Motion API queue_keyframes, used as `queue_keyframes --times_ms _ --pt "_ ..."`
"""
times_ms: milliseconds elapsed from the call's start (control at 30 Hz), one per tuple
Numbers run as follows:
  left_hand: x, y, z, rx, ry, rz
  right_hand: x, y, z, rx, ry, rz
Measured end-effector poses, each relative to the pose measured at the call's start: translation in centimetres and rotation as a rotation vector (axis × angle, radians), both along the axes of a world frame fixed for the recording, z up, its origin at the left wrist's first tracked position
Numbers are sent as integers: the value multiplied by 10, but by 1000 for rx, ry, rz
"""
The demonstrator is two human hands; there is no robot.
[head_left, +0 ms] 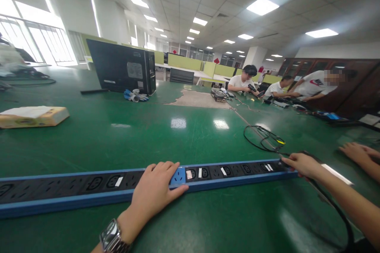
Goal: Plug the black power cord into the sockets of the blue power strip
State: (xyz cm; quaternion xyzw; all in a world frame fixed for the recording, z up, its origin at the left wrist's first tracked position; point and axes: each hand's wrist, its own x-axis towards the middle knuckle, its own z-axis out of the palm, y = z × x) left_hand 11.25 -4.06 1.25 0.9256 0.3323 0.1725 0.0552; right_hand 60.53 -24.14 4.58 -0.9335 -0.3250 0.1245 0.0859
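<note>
A long blue-edged power strip (231,170) with black sockets and several white stickers lies across the green table. My left hand (156,185), with a watch on its wrist, rests over the strip near its middle, thumb and fingers around a blue socket block (178,176). At the strip's right end is my right hand (303,165), its fingers closed together at the end piece; what they hold is too small and hidden to name. A black cable (332,201) runs from beneath my right hand toward the lower right.
Coiled black cable (261,140) lies beyond the strip's right end. A person's hands (358,153) rest at the right edge. Farther back are a black computer case (118,67), gloves (135,95), a tissue pack (35,116) at left, and several people at right.
</note>
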Motion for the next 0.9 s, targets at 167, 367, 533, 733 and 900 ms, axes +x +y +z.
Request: queue_keyframes --times_ms 167,367,533,733,900 --pt "0 1 -2 18 -1 -9 -1 -2 1 -5 18 -22" --pt "-1 1 -2 8 1 0 0 0 3 -37 0 -12" --pt "0 1 -2 -5 12 5 -1 2 4 -87 -37 7" --pt "0 -1 -1 -1 9 9 -8 7 4 -80 -57 -9" --pt "-1 -1 -1 -10 2 7 -10 7 3 -50 -15 14"
